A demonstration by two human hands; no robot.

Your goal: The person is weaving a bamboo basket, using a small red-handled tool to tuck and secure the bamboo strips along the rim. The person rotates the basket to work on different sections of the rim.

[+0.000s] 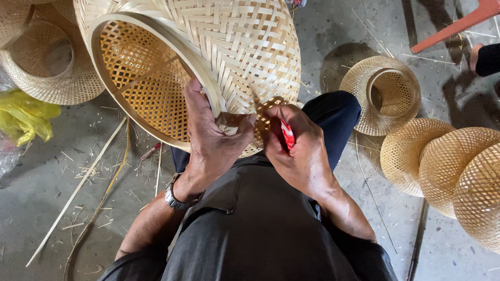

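Clamped on the rim of a big woven basket (208, 47), the left hand (213, 140) has its thumb pressed along the pale rim band and its fingers curled under the edge, fully closed on the weave. A metal watch (174, 198) sits on that wrist. Just beside it, the right hand (299, 151) is closed around a small red tool (287, 133), of which only a red strip shows between the fingers; the tip points up at the basket's lower edge, close to the left thumb. What kind of tool it is cannot be told.

From the head view, the basket rests tilted on the person's lap, over dark trousers (260, 224), with its open mouth turned to the left so the darker honey-coloured inner lattice shows. Its outer wall is pale, flat-strip weave.

Around it on the grey concrete floor (67, 156) lie thin bamboo strips (78, 187) and splinters. At upper left stands another open-weave basket (47, 67), with a yellow plastic bag (23, 117) just below it. To the right sits a small domed basket (385, 93) with its ring opening up, and beyond it a row of three rounded baskets (448, 166) touching one another. At the top right corner a red bar (458, 23) crosses, near another person's dark sleeve (488, 58).
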